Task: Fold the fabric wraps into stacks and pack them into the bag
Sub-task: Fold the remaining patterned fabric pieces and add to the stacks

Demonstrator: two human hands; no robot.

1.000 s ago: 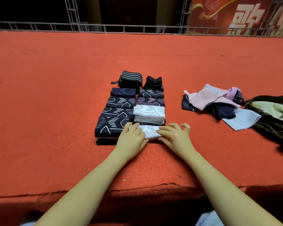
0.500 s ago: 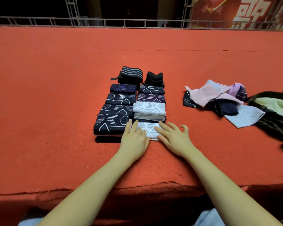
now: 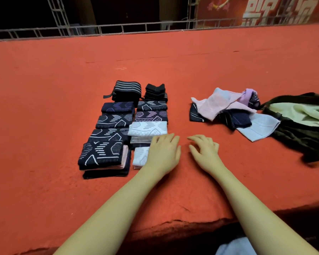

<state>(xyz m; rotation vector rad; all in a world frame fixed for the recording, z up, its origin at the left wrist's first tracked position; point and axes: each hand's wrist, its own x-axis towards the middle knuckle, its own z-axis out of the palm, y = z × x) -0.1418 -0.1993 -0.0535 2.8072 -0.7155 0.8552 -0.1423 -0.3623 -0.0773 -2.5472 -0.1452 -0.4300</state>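
Observation:
Two rows of folded wraps lie on the red carpet, mostly dark with white patterns, such as the nearest dark stack [image 3: 101,156]. A small folded white wrap [image 3: 140,157] lies at the near end of the right row. My left hand [image 3: 163,153] rests flat, fingers straight, covering its right part. My right hand [image 3: 204,150] hovers just right of it over bare carpet, fingers loosely bent, holding nothing. A loose pile of unfolded wraps [image 3: 226,109], pink, lilac, navy and pale blue, lies to the right. Beside that pile lies the dark bag [image 3: 302,133] with a pale lining.
The red carpeted platform [image 3: 44,107] ends in a front edge close to me, dropping into shadow. A metal truss railing [image 3: 118,28] runs along the far edge, with a red banner behind it at the top right.
Both hands slid right off the small white wrap's middle. The right hand left the wrap and now hovers over carpet. The view also shifted, so the stacks sit further left.

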